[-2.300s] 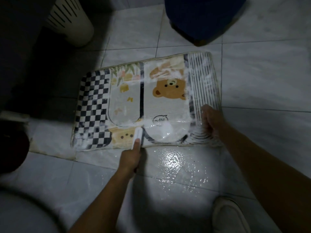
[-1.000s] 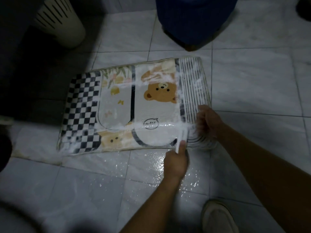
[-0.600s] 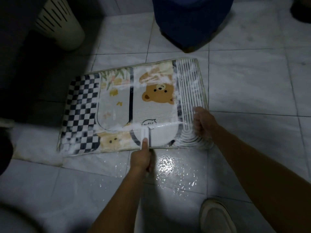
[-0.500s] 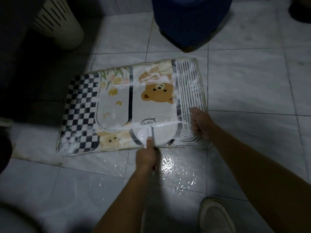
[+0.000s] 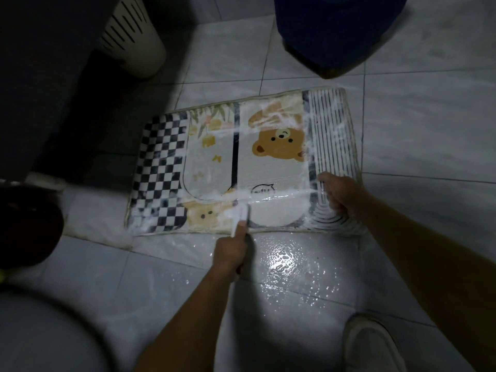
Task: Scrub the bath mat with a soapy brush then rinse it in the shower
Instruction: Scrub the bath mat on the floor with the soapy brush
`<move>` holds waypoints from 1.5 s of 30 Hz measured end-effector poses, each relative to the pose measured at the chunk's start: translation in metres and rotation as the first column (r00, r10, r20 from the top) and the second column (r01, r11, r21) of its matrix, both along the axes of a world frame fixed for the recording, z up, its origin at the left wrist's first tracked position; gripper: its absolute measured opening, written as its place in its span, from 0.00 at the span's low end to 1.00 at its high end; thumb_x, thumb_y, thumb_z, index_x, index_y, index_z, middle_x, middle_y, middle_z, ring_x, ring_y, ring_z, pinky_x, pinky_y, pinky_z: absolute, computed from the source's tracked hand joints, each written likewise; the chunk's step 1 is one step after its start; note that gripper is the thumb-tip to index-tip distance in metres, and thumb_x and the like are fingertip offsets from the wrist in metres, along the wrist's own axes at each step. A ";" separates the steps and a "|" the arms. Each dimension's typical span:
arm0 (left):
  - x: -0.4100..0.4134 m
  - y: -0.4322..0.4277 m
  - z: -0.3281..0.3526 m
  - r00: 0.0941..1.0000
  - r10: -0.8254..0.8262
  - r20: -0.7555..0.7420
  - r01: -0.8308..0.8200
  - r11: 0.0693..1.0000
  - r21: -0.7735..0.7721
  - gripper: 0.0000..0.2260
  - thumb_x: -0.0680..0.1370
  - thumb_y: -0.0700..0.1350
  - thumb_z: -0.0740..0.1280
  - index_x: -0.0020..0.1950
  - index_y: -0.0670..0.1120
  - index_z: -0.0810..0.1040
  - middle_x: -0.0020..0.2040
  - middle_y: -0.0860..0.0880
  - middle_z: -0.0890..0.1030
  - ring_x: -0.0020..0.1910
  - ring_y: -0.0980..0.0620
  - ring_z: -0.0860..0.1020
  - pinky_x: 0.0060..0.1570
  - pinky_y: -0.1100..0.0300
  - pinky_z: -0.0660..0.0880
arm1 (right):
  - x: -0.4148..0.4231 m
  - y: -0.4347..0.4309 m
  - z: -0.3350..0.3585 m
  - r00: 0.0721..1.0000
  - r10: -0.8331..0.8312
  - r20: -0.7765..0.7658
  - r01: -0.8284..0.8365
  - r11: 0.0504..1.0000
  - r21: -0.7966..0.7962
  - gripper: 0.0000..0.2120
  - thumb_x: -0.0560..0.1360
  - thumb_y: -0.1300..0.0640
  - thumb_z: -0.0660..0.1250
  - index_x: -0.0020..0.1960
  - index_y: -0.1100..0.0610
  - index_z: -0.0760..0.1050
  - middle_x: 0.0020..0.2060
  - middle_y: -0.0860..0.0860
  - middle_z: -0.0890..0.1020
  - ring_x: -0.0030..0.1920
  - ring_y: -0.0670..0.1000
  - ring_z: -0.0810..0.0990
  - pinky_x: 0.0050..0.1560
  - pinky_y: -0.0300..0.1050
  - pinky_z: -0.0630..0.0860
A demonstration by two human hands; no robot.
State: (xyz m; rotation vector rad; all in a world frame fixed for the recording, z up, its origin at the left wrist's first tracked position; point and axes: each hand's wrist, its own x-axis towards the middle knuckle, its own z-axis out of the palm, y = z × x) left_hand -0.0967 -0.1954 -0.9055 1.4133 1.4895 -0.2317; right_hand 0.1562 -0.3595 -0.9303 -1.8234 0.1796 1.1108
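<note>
Brush [image 5: 241, 214] gripped by left hand [image 5: 230, 253] at near mat [image 5: 268, 167] edge — right hand [image 5: 339, 196] apparently clutches its end.

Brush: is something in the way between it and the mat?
Nothing visible is. The left hand holds the brush, and its white head seems to sit right on the mat near the front edge, with only soap foam around it. The right hand grips the mat's striped end.

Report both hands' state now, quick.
Left hand: grips the brush, on the bath mat.
Right hand: fingers curled, gripping the bath mat's striped end.
</note>
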 end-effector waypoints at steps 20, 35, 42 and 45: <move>0.002 -0.021 0.023 0.998 -0.068 0.000 0.067 0.986 -0.151 0.31 0.81 0.69 0.58 0.49 0.40 0.79 0.36 0.47 0.80 0.30 0.54 0.77 0.29 0.63 0.74 | -0.036 0.028 0.009 0.976 0.107 -0.187 -0.089 0.991 0.101 0.26 0.83 0.38 0.59 0.30 0.49 0.61 0.22 0.47 0.61 0.19 0.47 0.56 0.24 0.34 0.54; -0.063 0.086 0.017 0.984 0.059 -0.171 -0.061 0.998 -0.007 0.41 0.75 0.76 0.58 0.61 0.39 0.79 0.52 0.42 0.84 0.48 0.45 0.82 0.46 0.53 0.81 | -0.085 0.090 0.002 0.950 0.281 -0.137 -0.281 0.960 0.019 0.37 0.77 0.26 0.58 0.22 0.52 0.61 0.23 0.49 0.59 0.22 0.48 0.57 0.27 0.35 0.53; -0.064 0.103 0.021 0.997 -0.023 -0.080 0.021 1.000 -0.014 0.41 0.72 0.76 0.62 0.69 0.43 0.77 0.63 0.44 0.81 0.53 0.49 0.79 0.58 0.54 0.77 | -0.102 0.111 -0.012 0.917 0.393 0.071 -0.387 0.919 -0.077 0.25 0.82 0.39 0.62 0.36 0.57 0.69 0.31 0.55 0.70 0.29 0.52 0.67 0.30 0.44 0.65; -0.099 0.155 0.017 0.975 0.153 -0.161 -0.146 0.988 0.056 0.45 0.68 0.79 0.62 0.68 0.43 0.77 0.62 0.40 0.82 0.60 0.39 0.80 0.63 0.43 0.77 | -0.095 0.111 -0.017 0.922 0.388 0.008 -0.388 0.921 -0.036 0.27 0.81 0.40 0.65 0.31 0.55 0.66 0.25 0.55 0.66 0.23 0.50 0.64 0.27 0.38 0.62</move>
